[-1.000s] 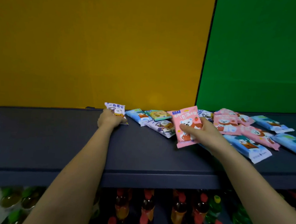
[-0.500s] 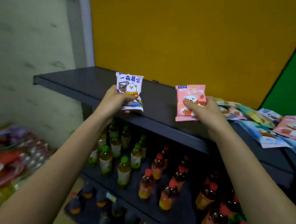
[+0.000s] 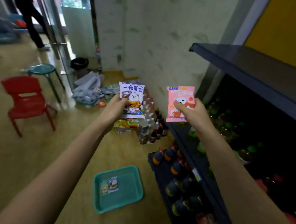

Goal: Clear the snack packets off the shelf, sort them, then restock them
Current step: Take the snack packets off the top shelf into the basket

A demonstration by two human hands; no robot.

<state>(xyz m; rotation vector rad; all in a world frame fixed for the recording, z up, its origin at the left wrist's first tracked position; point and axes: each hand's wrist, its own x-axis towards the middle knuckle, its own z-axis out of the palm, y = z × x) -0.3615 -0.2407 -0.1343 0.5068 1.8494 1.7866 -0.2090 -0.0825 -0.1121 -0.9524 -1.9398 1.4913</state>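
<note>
My left hand (image 3: 115, 108) grips a purple-and-white snack packet (image 3: 133, 97) with a cartoon bear, held upright in the air. My right hand (image 3: 193, 113) pinches a pink snack packet (image 3: 180, 96), also upright, a little to the right. Both packets hang over the floor, left of the dark shelf (image 3: 250, 66), whose visible left end is bare. On the wooden floor below sits a teal tray (image 3: 132, 185) holding two small packets (image 3: 109, 185).
Lower shelves (image 3: 201, 167) at right hold rows of drink bottles. More bottles (image 3: 151, 127) and loose packets stand on the floor by the wall. A red chair (image 3: 25, 99) and a teal stool (image 3: 42, 70) stand at left; a person's legs (image 3: 30, 20) are at far left.
Both hands lifted their packets off the shelf and carried them left, away from it. My view swung left and down, bringing the floor and teal tray into sight.
</note>
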